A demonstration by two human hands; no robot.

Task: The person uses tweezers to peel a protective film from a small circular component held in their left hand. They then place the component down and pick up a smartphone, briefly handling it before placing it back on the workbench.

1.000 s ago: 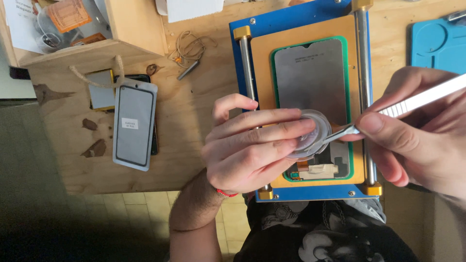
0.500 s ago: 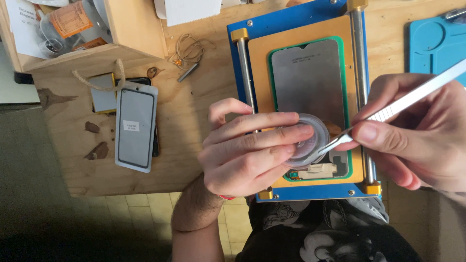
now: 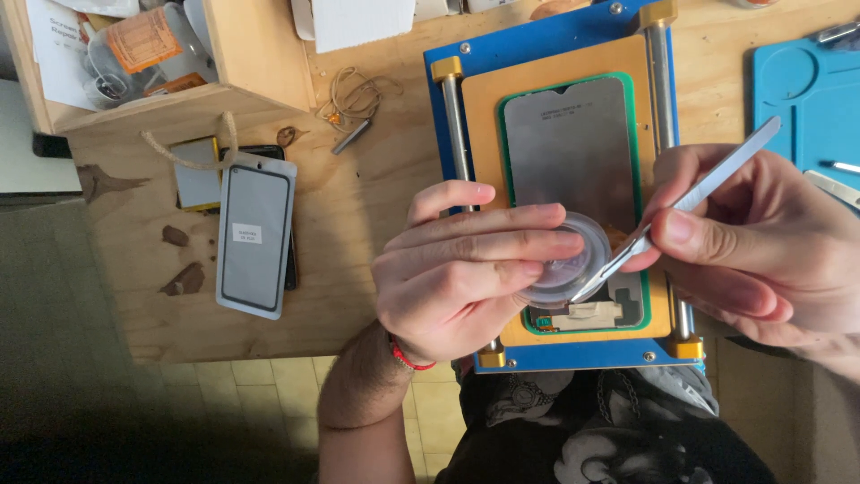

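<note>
I see the left hand [image 3: 457, 278] curled around a small round clear plastic dish [image 3: 566, 260], steadying it over the grey phone panel [image 3: 573, 152] clamped in the blue-and-orange jig [image 3: 537, 54], so the right hand [image 3: 761, 242], pinching slim metal tweezers [image 3: 690, 202], can dip their tip inside.

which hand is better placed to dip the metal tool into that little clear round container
The right hand, likely. It already grips the metal tool, whose tip sits at the clear container. The left hand is busy holding that container.

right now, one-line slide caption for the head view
Left hand holds round clear plastic dish; right hand dips metal tweezers in.
</note>
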